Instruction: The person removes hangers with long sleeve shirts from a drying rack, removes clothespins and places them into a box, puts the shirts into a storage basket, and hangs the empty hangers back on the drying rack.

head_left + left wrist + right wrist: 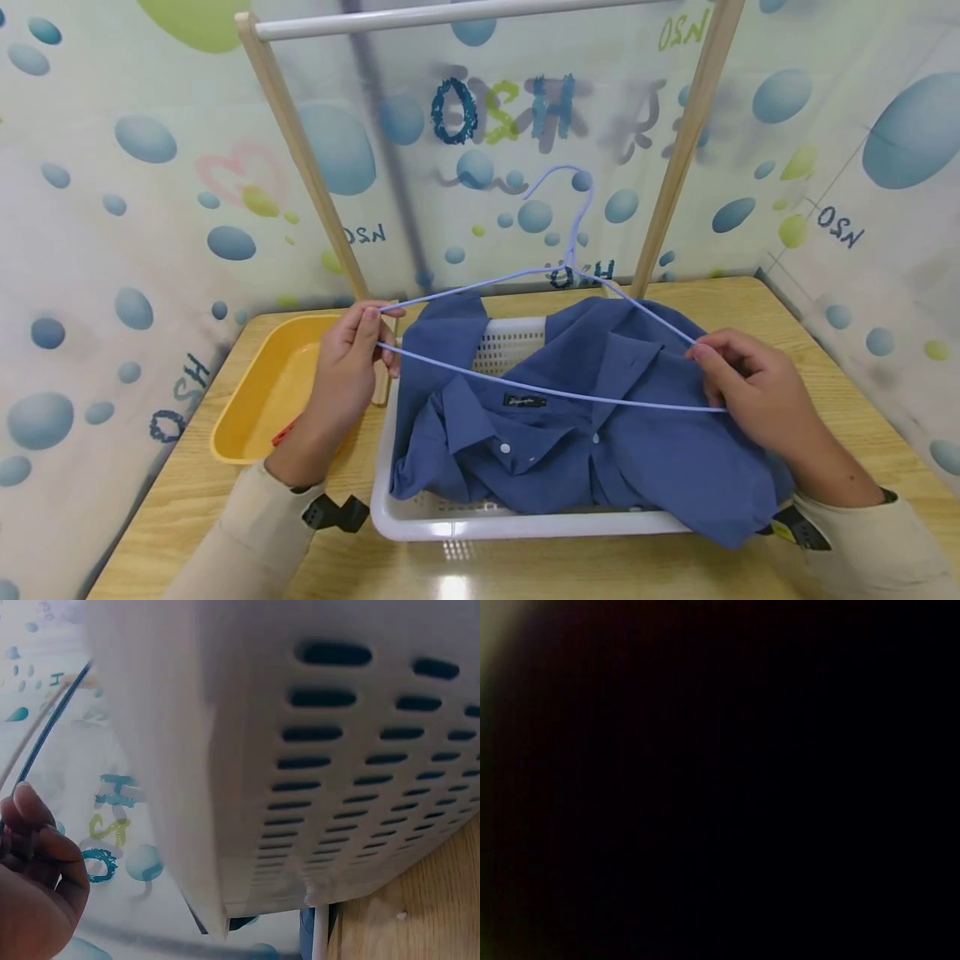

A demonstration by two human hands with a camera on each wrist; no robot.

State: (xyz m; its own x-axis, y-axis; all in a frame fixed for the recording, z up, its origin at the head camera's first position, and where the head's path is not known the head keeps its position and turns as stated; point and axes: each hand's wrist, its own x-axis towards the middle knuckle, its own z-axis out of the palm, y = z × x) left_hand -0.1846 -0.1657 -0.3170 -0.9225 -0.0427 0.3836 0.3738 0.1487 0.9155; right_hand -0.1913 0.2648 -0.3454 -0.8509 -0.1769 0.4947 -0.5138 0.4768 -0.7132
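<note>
Both hands hold a thin light-blue wire clothes hanger (480, 377), its hook pointing up and toward the back. My left hand (351, 350) pinches the hanger's left end between thumb and fingers. At the other end, my right hand (753, 379) pinches the sloping right arm near its corner. Beneath the hanger, a dark blue collared shirt (660, 442) with white buttons lies loosely in a white plastic basket (525, 525), part of it draped over the front right rim. In the left wrist view, the left hand (37, 877) shows beside the basket's slotted wall (247, 780). The right wrist view is almost fully dark.
A wooden rack with a white top rail (450, 13) stands behind the basket. To the left, a yellow tray (262, 392) sits on the wooden table (862, 467), with something red in it partly hidden by the left arm. Patterned curtains (112, 250) surround the table.
</note>
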